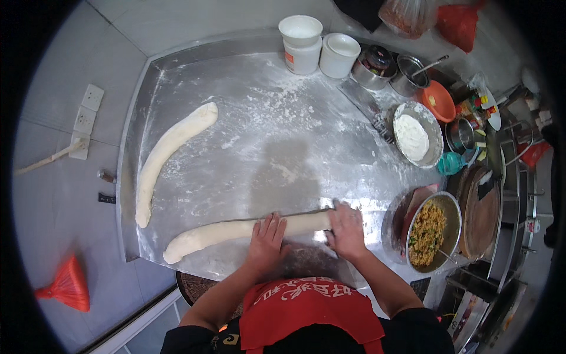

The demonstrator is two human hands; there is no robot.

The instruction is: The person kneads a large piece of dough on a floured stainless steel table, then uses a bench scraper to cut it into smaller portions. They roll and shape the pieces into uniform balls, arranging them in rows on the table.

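Note:
A long rope of pale dough (221, 233) lies across the near side of a floured metal worktop (212, 159). My left hand (266, 243) rests flat on top of it, right of its middle, fingers pointing away from me. At the rope's right end, my right hand (347, 230) lies over the dough with the thumb held apart from the fingers; the palm hides the tip. Neither hand is closed around the dough. A second, curved dough rope (170, 150) lies apart at the worktop's left side, touched by neither hand.
Right of my right hand stands a metal bowl of chopped filling (426, 234), beside a round wooden chopping board (482, 212). Farther back are a bowl of flour (411, 137), a cleaver (360, 97), an orange bowl (438, 101) and white tubs (303, 55). A raised rim (128, 177) edges the left side.

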